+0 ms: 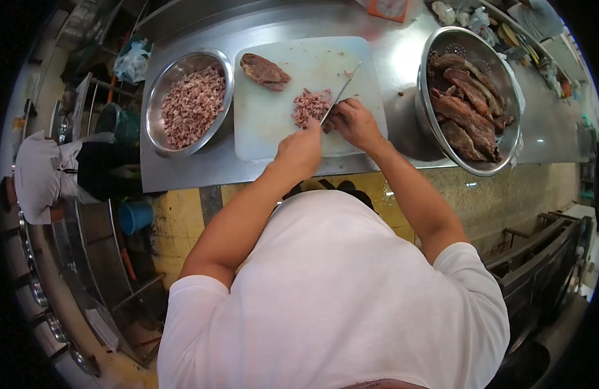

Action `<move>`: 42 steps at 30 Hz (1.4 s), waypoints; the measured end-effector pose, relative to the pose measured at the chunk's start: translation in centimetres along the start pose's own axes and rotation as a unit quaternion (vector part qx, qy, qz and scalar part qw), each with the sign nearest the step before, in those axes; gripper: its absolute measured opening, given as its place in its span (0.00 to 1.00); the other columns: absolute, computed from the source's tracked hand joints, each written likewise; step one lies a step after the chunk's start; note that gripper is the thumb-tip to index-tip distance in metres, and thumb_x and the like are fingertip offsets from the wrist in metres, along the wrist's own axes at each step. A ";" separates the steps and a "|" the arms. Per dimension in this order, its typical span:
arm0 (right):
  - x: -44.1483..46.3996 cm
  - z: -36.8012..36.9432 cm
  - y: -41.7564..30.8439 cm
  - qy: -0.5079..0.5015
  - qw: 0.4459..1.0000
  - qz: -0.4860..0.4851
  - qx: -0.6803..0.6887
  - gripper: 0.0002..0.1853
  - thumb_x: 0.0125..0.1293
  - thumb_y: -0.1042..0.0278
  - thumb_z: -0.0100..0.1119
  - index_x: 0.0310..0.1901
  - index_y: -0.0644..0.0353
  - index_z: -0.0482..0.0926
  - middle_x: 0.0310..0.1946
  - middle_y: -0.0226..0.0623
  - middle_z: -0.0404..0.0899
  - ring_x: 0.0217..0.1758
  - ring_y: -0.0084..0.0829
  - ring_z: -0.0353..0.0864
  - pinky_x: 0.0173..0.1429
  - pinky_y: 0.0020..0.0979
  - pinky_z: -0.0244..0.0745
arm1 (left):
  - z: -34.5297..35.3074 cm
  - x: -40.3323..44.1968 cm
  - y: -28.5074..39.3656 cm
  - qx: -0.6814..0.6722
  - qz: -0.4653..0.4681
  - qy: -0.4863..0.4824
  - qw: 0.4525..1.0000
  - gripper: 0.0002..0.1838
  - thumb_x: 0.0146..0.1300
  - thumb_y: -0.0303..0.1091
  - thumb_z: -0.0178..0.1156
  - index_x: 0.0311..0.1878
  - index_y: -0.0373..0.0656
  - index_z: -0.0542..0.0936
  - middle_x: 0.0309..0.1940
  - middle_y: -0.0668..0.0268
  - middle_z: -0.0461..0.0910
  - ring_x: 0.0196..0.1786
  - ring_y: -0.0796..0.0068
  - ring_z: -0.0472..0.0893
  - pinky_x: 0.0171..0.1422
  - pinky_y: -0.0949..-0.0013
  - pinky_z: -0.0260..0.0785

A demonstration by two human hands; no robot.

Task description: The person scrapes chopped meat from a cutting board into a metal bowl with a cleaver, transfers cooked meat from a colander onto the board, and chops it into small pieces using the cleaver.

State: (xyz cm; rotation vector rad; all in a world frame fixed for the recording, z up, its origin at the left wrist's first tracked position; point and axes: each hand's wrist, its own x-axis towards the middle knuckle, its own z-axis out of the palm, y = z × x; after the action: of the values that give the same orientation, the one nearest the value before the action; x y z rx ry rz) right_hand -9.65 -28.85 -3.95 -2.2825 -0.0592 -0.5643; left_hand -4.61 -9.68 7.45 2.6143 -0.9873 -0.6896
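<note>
My left hand [299,150] is closed around the handle of a knife [342,91], whose blade points up and to the right over the white cutting board [267,139]. Right beside the blade, my right hand [356,124] has its fingers pressed together on a small piece of meat [328,125], mostly hidden by them. Chopped meat [312,106] lies in a pile left of the knife. A larger brown chunk of meat [265,71] rests at the board's upper left.
At the left stands a metal bowl [148,123] of diced meat [193,107]; at the right, a deeper metal bowl [424,97] holds long meat strips [471,107]. Another person [43,175] is at the far left, near a blue bucket [135,217]. Bags line the back right.
</note>
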 end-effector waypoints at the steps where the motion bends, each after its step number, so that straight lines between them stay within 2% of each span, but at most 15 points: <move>1: 0.0 0.2 0.3 0.002 1.000 0.010 0.005 0.10 0.61 0.74 0.70 0.44 0.59 0.83 0.41 0.43 0.80 0.49 0.50 0.79 0.53 0.46 0.78 | 0.2 0.7 0.0 -0.011 0.020 0.012 1.000 0.12 0.66 0.24 0.52 0.51 0.31 0.69 0.38 0.33 0.84 0.46 0.30 0.84 0.57 0.37 0.73; 4: -0.3 0.2 0.6 0.006 1.000 0.015 -0.011 0.09 0.61 0.74 0.70 0.43 0.59 0.83 0.40 0.42 0.81 0.49 0.50 0.80 0.52 0.46 0.78 | -2.6 -0.1 0.7 0.016 0.019 -0.026 0.999 0.12 0.65 0.22 0.52 0.51 0.30 0.69 0.42 0.32 0.84 0.50 0.32 0.85 0.58 0.39 0.75; 8: -0.8 0.4 0.4 0.023 0.999 0.033 -0.006 0.09 0.61 0.75 0.69 0.43 0.59 0.83 0.39 0.42 0.81 0.47 0.49 0.80 0.52 0.45 0.78 | -0.7 -0.9 0.0 0.005 -0.013 -0.047 0.999 0.12 0.65 0.22 0.52 0.51 0.29 0.69 0.42 0.32 0.84 0.51 0.32 0.85 0.58 0.38 0.75; 10: -0.4 0.0 0.1 0.024 1.000 0.019 -0.006 0.09 0.61 0.75 0.69 0.43 0.59 0.83 0.39 0.42 0.81 0.47 0.49 0.80 0.51 0.45 0.78 | 0.5 0.7 0.1 0.010 0.017 0.000 1.000 0.10 0.68 0.24 0.51 0.49 0.29 0.69 0.37 0.33 0.83 0.44 0.30 0.84 0.55 0.37 0.74; 14: -0.5 -0.2 0.0 0.031 0.999 0.007 -0.021 0.09 0.61 0.76 0.69 0.43 0.59 0.83 0.39 0.41 0.81 0.47 0.49 0.80 0.51 0.44 0.78 | -1.1 0.2 -0.3 0.008 0.050 0.011 0.999 0.10 0.68 0.25 0.51 0.49 0.30 0.69 0.36 0.33 0.83 0.43 0.29 0.84 0.53 0.36 0.73; 17: -1.1 0.2 0.1 0.034 0.999 0.038 -0.010 0.08 0.61 0.76 0.69 0.43 0.59 0.83 0.39 0.42 0.81 0.47 0.49 0.80 0.51 0.45 0.78 | -0.8 -1.5 0.1 0.010 0.008 -0.021 1.000 0.10 0.68 0.25 0.51 0.49 0.30 0.69 0.36 0.33 0.83 0.43 0.29 0.84 0.53 0.36 0.73; 19: -1.0 0.3 0.4 0.032 0.999 0.022 -0.001 0.08 0.61 0.76 0.68 0.42 0.59 0.83 0.39 0.42 0.81 0.47 0.49 0.80 0.51 0.45 0.78 | 0.5 0.5 0.5 0.024 -0.002 -0.033 0.999 0.14 0.65 0.22 0.52 0.53 0.28 0.68 0.41 0.33 0.84 0.49 0.32 0.85 0.57 0.39 0.76; 23: -0.9 -0.5 -0.5 0.018 1.000 0.024 -0.002 0.08 0.61 0.77 0.68 0.42 0.61 0.82 0.37 0.43 0.80 0.47 0.50 0.80 0.51 0.46 0.77 | -1.6 0.8 0.3 0.023 0.032 -0.006 0.999 0.15 0.64 0.22 0.53 0.53 0.28 0.68 0.41 0.34 0.85 0.50 0.33 0.85 0.57 0.40 0.76; 26: -1.6 -0.3 -0.1 0.052 0.998 0.003 -0.024 0.08 0.61 0.77 0.67 0.41 0.62 0.81 0.38 0.44 0.80 0.47 0.51 0.80 0.52 0.46 0.77 | -1.8 -1.4 1.0 0.020 0.000 -0.055 0.998 0.15 0.64 0.22 0.54 0.53 0.29 0.69 0.41 0.35 0.85 0.49 0.33 0.86 0.56 0.41 0.77; 29: -1.6 -0.2 0.3 0.031 0.999 0.013 -0.013 0.08 0.61 0.78 0.67 0.41 0.62 0.81 0.38 0.45 0.80 0.47 0.51 0.80 0.52 0.46 0.77 | 0.5 0.6 0.5 0.013 -0.010 -0.045 0.999 0.14 0.64 0.22 0.54 0.52 0.30 0.69 0.40 0.35 0.85 0.49 0.32 0.85 0.56 0.40 0.76; 31: -1.8 -0.5 0.2 0.032 0.999 0.010 -0.008 0.07 0.61 0.78 0.67 0.40 0.62 0.81 0.38 0.45 0.80 0.46 0.51 0.80 0.52 0.46 0.77 | 0.1 1.8 0.9 0.009 0.034 -0.013 0.999 0.14 0.64 0.22 0.54 0.52 0.30 0.69 0.40 0.34 0.85 0.48 0.32 0.85 0.56 0.39 0.76; 34: -1.6 -0.4 0.1 0.049 0.999 0.020 0.001 0.07 0.60 0.78 0.68 0.39 0.62 0.81 0.38 0.45 0.80 0.46 0.51 0.80 0.52 0.46 0.77 | -1.9 -0.7 1.2 0.005 0.026 -0.023 0.999 0.09 0.69 0.25 0.50 0.48 0.30 0.67 0.36 0.35 0.83 0.44 0.29 0.83 0.52 0.37 0.73; 37: -2.4 -0.2 0.0 0.056 0.997 0.048 0.003 0.07 0.60 0.78 0.68 0.39 0.62 0.81 0.37 0.45 0.80 0.45 0.51 0.80 0.51 0.46 0.77 | 0.9 -0.8 0.2 0.004 0.019 -0.024 1.000 0.10 0.69 0.25 0.51 0.49 0.31 0.68 0.37 0.34 0.83 0.45 0.29 0.83 0.52 0.37 0.73; 40: -2.0 -0.6 0.1 0.046 0.998 0.044 -0.005 0.07 0.60 0.78 0.68 0.39 0.62 0.81 0.37 0.44 0.80 0.45 0.51 0.80 0.50 0.46 0.77 | 0.7 1.7 0.7 0.001 0.044 0.002 0.999 0.13 0.64 0.22 0.54 0.51 0.31 0.70 0.39 0.34 0.84 0.47 0.31 0.85 0.55 0.38 0.76; 42: -1.8 -0.7 0.0 0.033 0.999 0.034 -0.008 0.07 0.60 0.79 0.68 0.38 0.61 0.81 0.37 0.44 0.80 0.45 0.51 0.80 0.50 0.46 0.77 | -0.8 0.8 0.9 0.007 0.043 -0.003 0.999 0.12 0.64 0.22 0.54 0.50 0.31 0.70 0.40 0.34 0.84 0.47 0.31 0.85 0.55 0.38 0.76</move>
State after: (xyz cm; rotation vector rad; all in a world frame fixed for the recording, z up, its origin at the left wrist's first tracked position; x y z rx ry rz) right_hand -11.50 -29.16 -4.26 -2.2693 0.0565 -0.6060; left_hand -4.14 -10.85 8.20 2.5654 -1.1020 -0.6728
